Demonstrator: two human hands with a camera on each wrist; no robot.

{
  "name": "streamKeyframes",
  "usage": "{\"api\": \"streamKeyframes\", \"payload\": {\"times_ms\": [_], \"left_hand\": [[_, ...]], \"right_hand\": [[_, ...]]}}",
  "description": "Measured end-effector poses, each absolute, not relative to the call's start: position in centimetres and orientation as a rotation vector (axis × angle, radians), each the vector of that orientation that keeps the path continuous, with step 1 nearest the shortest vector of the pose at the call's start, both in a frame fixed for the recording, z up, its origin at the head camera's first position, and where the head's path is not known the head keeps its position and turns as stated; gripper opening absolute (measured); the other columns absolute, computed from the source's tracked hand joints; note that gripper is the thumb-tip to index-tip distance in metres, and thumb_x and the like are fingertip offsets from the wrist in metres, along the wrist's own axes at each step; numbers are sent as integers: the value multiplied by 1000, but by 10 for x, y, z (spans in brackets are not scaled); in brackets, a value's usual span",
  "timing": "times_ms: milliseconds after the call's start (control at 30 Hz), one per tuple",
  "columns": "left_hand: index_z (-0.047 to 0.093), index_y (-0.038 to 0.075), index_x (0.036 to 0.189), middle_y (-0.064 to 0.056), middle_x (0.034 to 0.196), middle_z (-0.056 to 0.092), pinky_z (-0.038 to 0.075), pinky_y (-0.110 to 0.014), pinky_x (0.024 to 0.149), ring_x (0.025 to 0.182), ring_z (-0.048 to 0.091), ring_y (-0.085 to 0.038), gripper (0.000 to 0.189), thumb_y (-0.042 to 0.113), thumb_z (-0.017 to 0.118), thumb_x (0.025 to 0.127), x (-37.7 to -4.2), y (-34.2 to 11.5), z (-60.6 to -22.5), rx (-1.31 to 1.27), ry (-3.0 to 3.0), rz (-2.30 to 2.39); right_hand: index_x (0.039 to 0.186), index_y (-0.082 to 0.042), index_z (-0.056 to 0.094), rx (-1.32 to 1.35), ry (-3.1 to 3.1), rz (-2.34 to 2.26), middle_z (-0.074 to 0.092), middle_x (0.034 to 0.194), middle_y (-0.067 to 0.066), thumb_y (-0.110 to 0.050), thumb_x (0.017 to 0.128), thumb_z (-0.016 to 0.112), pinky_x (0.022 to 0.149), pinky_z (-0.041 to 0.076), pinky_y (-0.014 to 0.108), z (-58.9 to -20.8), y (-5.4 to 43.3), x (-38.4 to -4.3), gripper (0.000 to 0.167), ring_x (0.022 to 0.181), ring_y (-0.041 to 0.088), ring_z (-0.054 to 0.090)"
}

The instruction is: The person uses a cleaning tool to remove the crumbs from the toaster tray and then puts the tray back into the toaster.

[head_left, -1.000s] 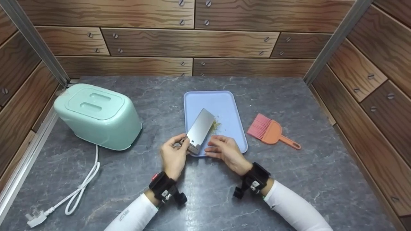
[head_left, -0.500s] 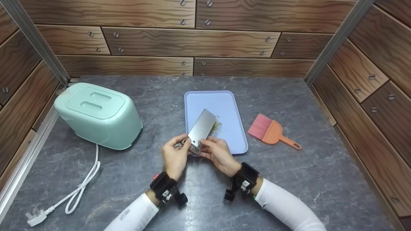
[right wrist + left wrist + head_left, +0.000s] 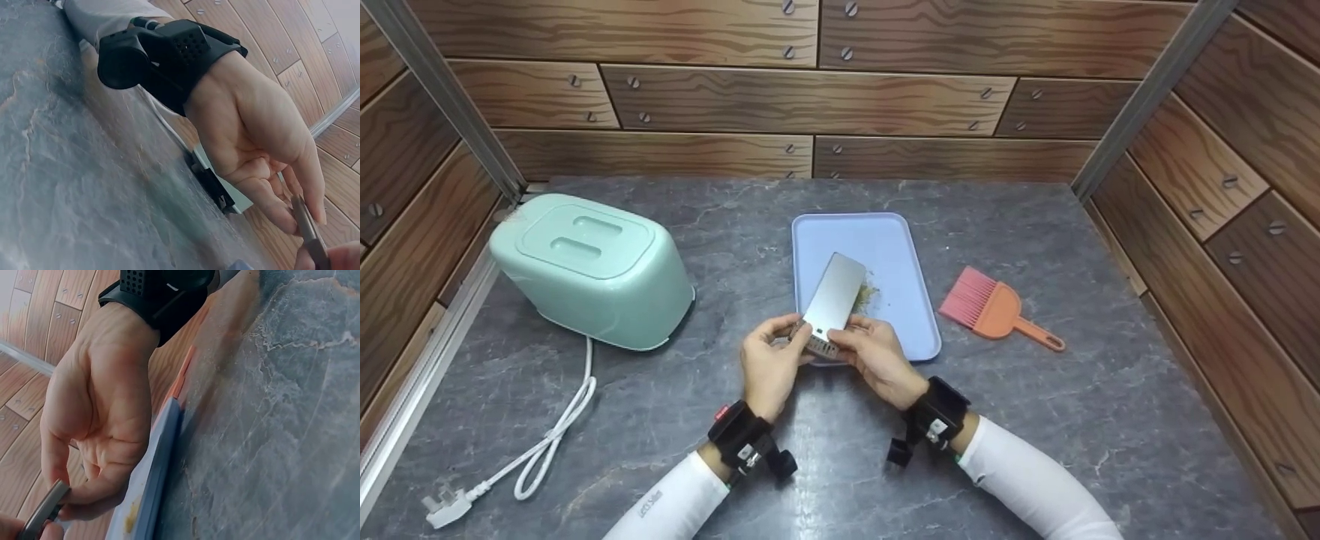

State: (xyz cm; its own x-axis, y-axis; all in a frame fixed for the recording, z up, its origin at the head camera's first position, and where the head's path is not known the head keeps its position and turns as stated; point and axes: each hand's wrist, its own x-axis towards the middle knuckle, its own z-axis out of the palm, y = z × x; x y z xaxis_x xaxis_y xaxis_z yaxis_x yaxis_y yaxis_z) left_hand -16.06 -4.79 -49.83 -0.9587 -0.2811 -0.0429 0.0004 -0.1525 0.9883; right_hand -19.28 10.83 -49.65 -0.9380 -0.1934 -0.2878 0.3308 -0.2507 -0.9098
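A flat silver metal plate (image 3: 835, 292) with a slotted near end slants over a light blue tray (image 3: 911, 262). My left hand (image 3: 771, 367) pinches its near left corner, thumb on top. On the near right corner, my right hand (image 3: 885, 364) pinches it too, thumb resting on the upper face. Yellowish crumbs (image 3: 868, 296) lie on the tray beside the plate's right edge. Both wrist views catch the plate edge-on: a narrow metal edge (image 3: 45, 509) in the left one, a similar edge (image 3: 308, 228) in the right one. Its underside is hidden in the head view.
A mint-green toaster (image 3: 607, 277) stands at left, its white cord (image 3: 559, 431) and plug (image 3: 448, 508) trailing toward the front. An orange brush (image 3: 997, 309) with pink bristles lies right of the tray. Wood-patterned walls (image 3: 810, 101) enclose the grey marbled table (image 3: 1005, 217).
My right hand has moved left from beside the plate and now pinches its near right corner. The plate has shifted slightly right, with my left hand still holding it.
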Motion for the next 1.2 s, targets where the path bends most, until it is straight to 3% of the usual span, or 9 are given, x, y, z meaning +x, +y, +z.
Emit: {"api": "streamKeyframes", "payload": {"times_ms": [333,533,800,900,1033,1133,1200], "left_hand": [[71,-11,120,-18,99,74,67,-29,62,70,71,-11,32,5,77,93,-168,-61,-497,309,-2045,-2207],[70,-10,124,-19,103,74,68,-30,66,67,73,-12,35,8,77,94,-169,-66,-497,271,-2113,-2226],[67,-12,126,-12,96,71,69,-32,74,71,75,-15,37,5,76,95,-171,-67,-498,236,-2150,-2339],[68,-12,126,-11,95,72,68,-29,72,72,75,-14,36,5,76,95,-171,-63,-499,236,-2157,-2384],[71,-6,124,-11,95,75,61,-23,53,67,74,-13,33,11,76,95,-170,-59,-497,244,-2257,-2343],[70,-5,123,-12,94,77,59,-24,49,62,72,-12,35,11,78,94,-170,-55,-498,242,-2284,-2331],[69,-8,121,-12,90,78,63,-26,54,60,70,-10,35,9,78,92,-171,-53,-499,228,-2264,-2364]], "right_hand": [[138,18,49,152,1727,-2168,75,104,9,7,95,65,81,66,25,-497,123,-197,48,90,13,74],[139,17,49,92,1750,-2084,76,102,6,8,94,66,76,65,24,-496,137,-198,49,88,12,74],[140,16,49,21,1813,-1955,76,98,2,6,93,68,74,63,21,-493,151,-199,53,86,10,74],[137,16,52,17,1839,-1927,76,94,1,7,92,69,71,63,20,-493,154,-200,49,83,9,73],[131,14,55,-19,1856,-1885,75,90,0,8,91,69,66,60,18,-493,156,-200,43,76,7,69],[131,13,57,-47,1861,-1853,74,88,-1,7,90,70,63,58,17,-492,156,-199,43,72,6,66],[133,13,58,-60,1865,-1828,73,87,-2,6,90,71,62,57,16,-491,156,-198,46,68,4,62]]}}
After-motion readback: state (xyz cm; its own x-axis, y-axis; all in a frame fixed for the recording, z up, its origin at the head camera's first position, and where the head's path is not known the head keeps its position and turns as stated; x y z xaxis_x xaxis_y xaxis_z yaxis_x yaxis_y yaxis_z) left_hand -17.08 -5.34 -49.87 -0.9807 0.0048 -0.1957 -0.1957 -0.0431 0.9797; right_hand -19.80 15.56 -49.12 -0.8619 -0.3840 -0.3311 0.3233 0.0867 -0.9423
